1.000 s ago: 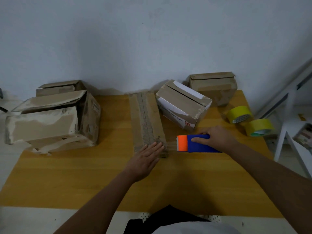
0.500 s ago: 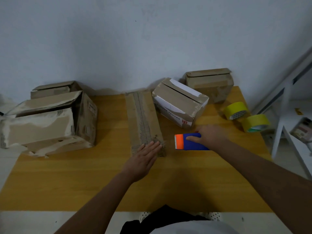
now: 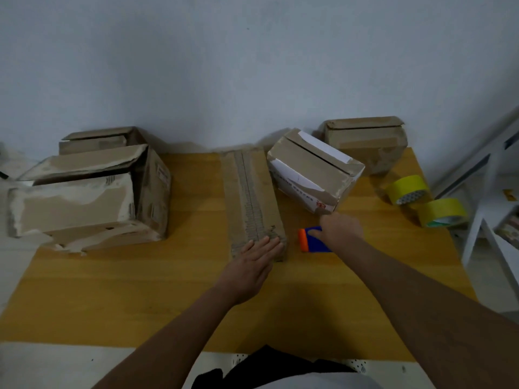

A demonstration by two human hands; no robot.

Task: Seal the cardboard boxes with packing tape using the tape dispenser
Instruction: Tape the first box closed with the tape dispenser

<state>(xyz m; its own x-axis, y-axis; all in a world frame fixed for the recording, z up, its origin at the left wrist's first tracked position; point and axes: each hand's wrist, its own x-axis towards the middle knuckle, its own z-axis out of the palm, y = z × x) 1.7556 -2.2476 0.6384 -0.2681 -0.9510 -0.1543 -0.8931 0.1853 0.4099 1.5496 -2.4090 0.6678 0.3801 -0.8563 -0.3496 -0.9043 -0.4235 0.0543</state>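
A person's two bare forearms reach forward over a yellow wooden table (image 3: 112,290). The left hand (image 3: 252,265) lies flat, fingers straight and together, pressing on the near end of a long narrow cardboard box (image 3: 252,197) that runs away from the hand toward the wall; a rough strip runs down the middle of the box top, and whether that strip is tape is hard to make out. Just to the right of that hand, the right hand (image 3: 341,230) covers the far end of a blue tape dispenser (image 3: 314,240) with an orange end, which lies on the table beside the box; the thumb rests on its top, but the other fingers are hidden behind the hand, so the grip cannot be judged. Just beyond the right hand sits a tilted white-sided box (image 3: 311,172), with another brown box (image 3: 368,141) behind it. Further right lie two yellow tape rolls (image 3: 424,200). Well left of the left hand stands a large torn box (image 3: 84,197), partly hiding a smaller carton (image 3: 98,138) behind it.
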